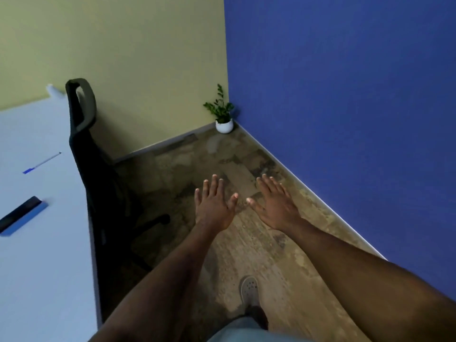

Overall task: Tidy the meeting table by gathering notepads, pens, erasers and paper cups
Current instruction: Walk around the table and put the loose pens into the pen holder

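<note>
From the head view, both your arms reach out ahead of you over the floor [246,243], palms down. Your left hand [214,206] has its fingers straight and slightly spread, its grip wide open and holding nothing. Your right hand [275,204] is just beside it, fingers likewise straight and spread, its grip open and empty too; the two thumbs point toward each other without touching. Neither hand is over the counter [44,255]; both hang above the mottled brown floor, well to the right of the counter's edge.

The counter runs down the left side of the view, pale and smooth. On it lies a pen [42,163] with a blue cap, set at a slant, near the far part of the surface. Closer to you, near the left border, a dark flat eraser [21,214] with a blue underside lies at a similar slant, cut off in part by the picture's edge. At the far end of the counter there is a small white thing, too blurred to name.

A black office chair [84,154] stands pushed against the counter's right edge, between the counter and your hands. In the corner where the yellow-green wall meets the blue wall, a small potted plant [223,114] sits on the floor in a white pot. One foot in a grey shoe [249,290] shows below your arms.
</note>
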A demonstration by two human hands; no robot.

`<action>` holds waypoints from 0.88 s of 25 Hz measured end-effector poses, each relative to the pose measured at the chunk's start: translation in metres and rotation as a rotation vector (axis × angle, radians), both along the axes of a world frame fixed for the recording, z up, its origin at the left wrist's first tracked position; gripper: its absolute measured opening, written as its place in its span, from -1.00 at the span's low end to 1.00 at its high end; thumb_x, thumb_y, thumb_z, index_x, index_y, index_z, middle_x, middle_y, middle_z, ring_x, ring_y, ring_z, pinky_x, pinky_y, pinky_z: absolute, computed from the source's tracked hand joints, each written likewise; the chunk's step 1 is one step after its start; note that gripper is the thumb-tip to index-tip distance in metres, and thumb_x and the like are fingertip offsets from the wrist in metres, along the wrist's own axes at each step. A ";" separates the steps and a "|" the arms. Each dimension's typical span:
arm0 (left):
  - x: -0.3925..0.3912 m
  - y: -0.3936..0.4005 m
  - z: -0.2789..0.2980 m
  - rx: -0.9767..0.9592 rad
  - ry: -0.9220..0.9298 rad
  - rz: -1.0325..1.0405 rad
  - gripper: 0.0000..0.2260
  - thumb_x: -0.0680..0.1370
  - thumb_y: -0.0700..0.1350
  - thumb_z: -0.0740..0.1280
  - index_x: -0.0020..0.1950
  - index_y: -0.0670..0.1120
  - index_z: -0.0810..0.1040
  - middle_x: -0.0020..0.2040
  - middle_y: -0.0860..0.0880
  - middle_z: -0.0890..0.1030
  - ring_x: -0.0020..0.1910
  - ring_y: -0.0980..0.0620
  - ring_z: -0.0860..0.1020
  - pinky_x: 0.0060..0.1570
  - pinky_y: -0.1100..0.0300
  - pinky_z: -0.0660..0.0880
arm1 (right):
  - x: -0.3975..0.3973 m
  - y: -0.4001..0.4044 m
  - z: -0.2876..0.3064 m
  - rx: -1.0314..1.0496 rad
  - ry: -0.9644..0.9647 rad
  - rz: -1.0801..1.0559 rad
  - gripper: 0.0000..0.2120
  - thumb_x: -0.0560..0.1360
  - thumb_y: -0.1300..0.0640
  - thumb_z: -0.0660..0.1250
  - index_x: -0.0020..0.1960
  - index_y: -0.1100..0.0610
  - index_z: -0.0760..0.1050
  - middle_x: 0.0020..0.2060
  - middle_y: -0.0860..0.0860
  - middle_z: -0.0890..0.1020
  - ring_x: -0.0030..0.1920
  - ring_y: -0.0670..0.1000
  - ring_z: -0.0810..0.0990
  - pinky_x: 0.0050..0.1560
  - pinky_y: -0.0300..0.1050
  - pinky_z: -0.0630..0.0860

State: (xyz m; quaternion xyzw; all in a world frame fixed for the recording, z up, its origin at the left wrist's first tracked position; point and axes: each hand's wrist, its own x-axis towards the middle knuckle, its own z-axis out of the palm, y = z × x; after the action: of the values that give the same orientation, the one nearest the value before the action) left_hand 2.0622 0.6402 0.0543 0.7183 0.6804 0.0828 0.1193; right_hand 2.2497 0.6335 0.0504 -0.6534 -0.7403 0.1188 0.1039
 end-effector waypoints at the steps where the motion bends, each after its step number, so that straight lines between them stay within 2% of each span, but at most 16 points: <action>1: -0.003 0.027 -0.001 -0.011 0.004 0.019 -0.37 0.63 0.26 -0.05 0.61 -0.05 0.02 0.63 0.00 -0.08 0.60 -0.04 -0.11 0.54 -0.07 -0.16 | -0.002 0.028 0.000 -0.010 -0.001 0.014 -0.25 0.55 -0.36 -0.06 0.58 0.04 -0.08 0.59 0.00 -0.06 0.57 0.01 -0.12 0.51 0.02 -0.13; 5: -0.009 0.132 0.005 -0.012 -0.005 0.077 -0.36 0.62 0.27 -0.06 0.61 -0.05 0.01 0.63 0.00 -0.09 0.60 -0.05 -0.13 0.53 -0.08 -0.17 | -0.009 0.141 0.009 0.023 -0.017 0.096 -0.26 0.56 -0.34 -0.05 0.58 0.06 -0.08 0.59 0.00 -0.06 0.57 0.01 -0.12 0.52 0.02 -0.12; 11: -0.038 0.244 0.016 -0.027 -0.008 0.181 -0.36 0.63 0.26 -0.08 0.62 -0.05 -0.03 0.63 0.00 -0.12 0.59 -0.05 -0.16 0.53 -0.07 -0.20 | -0.050 0.284 0.007 0.006 -0.008 0.227 -0.26 0.54 -0.35 -0.05 0.58 0.05 -0.02 0.58 0.00 0.00 0.57 0.01 -0.06 0.54 0.04 -0.07; 16: -0.088 0.357 0.000 -0.053 0.016 0.345 -0.35 0.62 0.28 -0.08 0.62 -0.04 -0.03 0.63 -0.01 -0.11 0.60 -0.06 -0.15 0.52 -0.07 -0.19 | -0.117 0.426 0.003 0.043 0.037 0.414 -0.12 0.41 -0.44 -0.22 0.57 0.05 0.02 0.58 0.01 0.05 0.57 0.02 -0.01 0.54 0.04 -0.04; 22: -0.146 0.498 0.012 -0.070 0.019 0.556 -0.36 0.62 0.28 -0.11 0.62 -0.03 -0.03 0.62 -0.01 -0.14 0.59 -0.05 -0.17 0.54 -0.08 -0.18 | -0.175 0.608 0.010 0.004 0.008 0.568 -0.26 0.55 -0.34 -0.05 0.58 0.05 -0.03 0.59 0.00 -0.01 0.58 0.01 -0.07 0.54 0.02 -0.10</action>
State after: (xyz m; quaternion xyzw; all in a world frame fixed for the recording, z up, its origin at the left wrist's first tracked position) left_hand 1.9158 1.1385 0.0663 0.5004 0.8548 0.0818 0.1103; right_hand 2.0744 1.2420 0.0607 -0.4193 -0.8935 0.1441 0.0710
